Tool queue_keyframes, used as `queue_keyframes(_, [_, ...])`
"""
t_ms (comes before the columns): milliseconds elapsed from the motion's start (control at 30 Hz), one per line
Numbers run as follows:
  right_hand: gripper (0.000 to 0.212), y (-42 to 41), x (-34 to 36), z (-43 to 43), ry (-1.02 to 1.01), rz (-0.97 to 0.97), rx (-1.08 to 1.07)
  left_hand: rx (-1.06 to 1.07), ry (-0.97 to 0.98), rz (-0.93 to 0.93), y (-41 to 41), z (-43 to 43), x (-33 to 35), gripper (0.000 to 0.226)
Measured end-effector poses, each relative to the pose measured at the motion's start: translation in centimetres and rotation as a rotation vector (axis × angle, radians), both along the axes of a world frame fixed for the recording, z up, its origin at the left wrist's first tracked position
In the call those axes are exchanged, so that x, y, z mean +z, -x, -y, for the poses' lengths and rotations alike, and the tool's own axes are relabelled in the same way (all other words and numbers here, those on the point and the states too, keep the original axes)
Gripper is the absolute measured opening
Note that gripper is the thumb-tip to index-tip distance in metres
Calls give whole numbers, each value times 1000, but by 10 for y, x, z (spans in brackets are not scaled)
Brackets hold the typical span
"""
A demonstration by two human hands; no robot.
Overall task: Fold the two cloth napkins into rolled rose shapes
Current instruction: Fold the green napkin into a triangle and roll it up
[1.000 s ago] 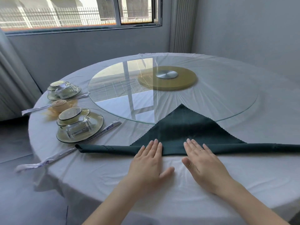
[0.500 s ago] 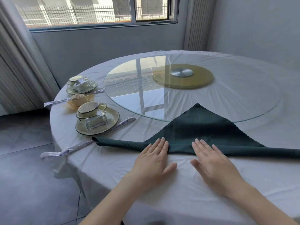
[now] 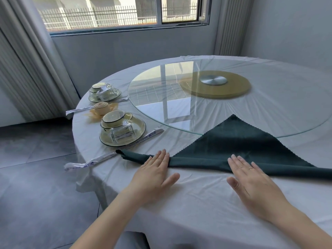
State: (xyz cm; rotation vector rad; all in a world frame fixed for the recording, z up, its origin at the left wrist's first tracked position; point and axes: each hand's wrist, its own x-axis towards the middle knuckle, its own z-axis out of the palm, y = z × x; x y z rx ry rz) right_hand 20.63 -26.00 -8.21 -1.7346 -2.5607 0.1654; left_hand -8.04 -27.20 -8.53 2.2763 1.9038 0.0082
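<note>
A dark green napkin (image 3: 231, 141) lies on the white tablecloth as a triangle, its tip pointing away onto the glass turntable. Its near edge is rolled into a long band running left to right. My left hand (image 3: 154, 174) lies flat, fingers straight, fingertips pressing the roll left of the middle. My right hand (image 3: 251, 178) lies flat too, fingertips on the roll further right. A beige napkin rolled into a rose (image 3: 102, 107) sits at the far left between two place settings.
The round table (image 3: 197, 203) carries a glass turntable (image 3: 269, 105) with a yellow hub. Two plate-and-cup settings (image 3: 122, 130) (image 3: 104, 92) and wrapped chopsticks (image 3: 89, 163) lie at the left. The table's edge and a grey tiled floor are to the left.
My hands have spread further apart along the rolled edge. The camera has turned left, so the table has shifted right in view.
</note>
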Motion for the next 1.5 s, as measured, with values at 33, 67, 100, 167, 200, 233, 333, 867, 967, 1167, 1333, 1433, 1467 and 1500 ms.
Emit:
queue_keyframes(33, [106,0,0,0,0,6,-1,8,-9,9,3,0,0,102])
queue_keyframes(67, [107,0,0,0,-4,12,-1,22,-12,15,5,0,-1,108])
queue_keyframes(100, [108,0,0,0,-9,18,-1,37,-13,18,8,0,0,109])
queue_keyframes(167, [106,0,0,-1,-17,30,-2,67,-13,17,14,1,1,106])
queue_keyframes(200, [104,0,0,-1,-19,30,-1,83,-9,13,16,2,2,105])
queue_keyframes(233, [103,0,0,-1,-18,25,-1,101,-4,9,18,2,3,101])
queue_keyframes(333, [103,0,-2,-1,-14,2,2,177,4,12,24,4,4,76])
queue_keyframes(867, [116,-6,-2,-6,-23,-105,29,-135,-293,94,-101,-3,25,42])
queue_keyframes(967, [114,-20,-2,-8,-18,-165,45,-108,-346,112,-102,-14,14,46])
queue_keyframes(1167, [43,-72,3,-8,-117,-308,-74,-152,-376,166,-95,-26,8,27])
queue_keyframes(1333, [28,-92,0,-13,-210,-410,-173,-176,-515,216,-90,-34,2,26])
queue_keyframes(1433, [16,-94,-2,-16,-267,-443,-176,-213,-529,187,-89,-32,8,22])
queue_keyframes(1467, [14,-94,-1,-14,-286,-450,-179,-224,-547,173,-89,-31,10,17])
queue_keyframes(1500, [13,-94,0,-12,-300,-452,-178,-234,-551,162,-89,-28,12,15])
